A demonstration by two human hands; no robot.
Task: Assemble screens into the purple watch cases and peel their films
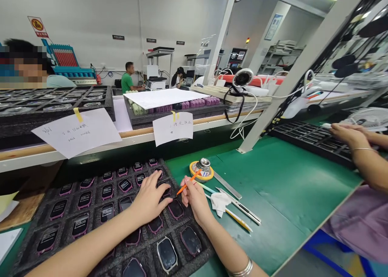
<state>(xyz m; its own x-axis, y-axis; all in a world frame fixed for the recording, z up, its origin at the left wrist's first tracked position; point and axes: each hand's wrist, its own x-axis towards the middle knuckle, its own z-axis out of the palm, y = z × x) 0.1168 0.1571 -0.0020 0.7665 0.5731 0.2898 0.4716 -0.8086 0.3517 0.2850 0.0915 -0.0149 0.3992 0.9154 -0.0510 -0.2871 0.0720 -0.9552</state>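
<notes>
A black foam tray point(119, 250) holds several smartwatch bodies, mostly with purple frames and dark screens. My left hand point(150, 198) lies over its right side with fingers spread. Its thumb and a finger lie either side of a dark watch point(166, 191) that they partly hide; a firm grip does not show. My right hand point(195, 198) is closed around a thin orange pointed stick point(189, 181), its tip directed down-left near that watch. Close to the right hand are a purple-framed watch point(176, 209) and another point(190, 240). A silver-framed watch point(167, 254) sits nearer me.
On the green mat point(273, 188) are a tape roll point(193, 172) with a metal-topped container, a steel ruler point(227, 185), tweezers point(242, 210), a yellow stick point(239, 220) and crumpled tissue point(220, 203). A co-worker's hands point(353, 135) work over another black tray point(315, 141). A shelf edge point(136, 138) runs ahead.
</notes>
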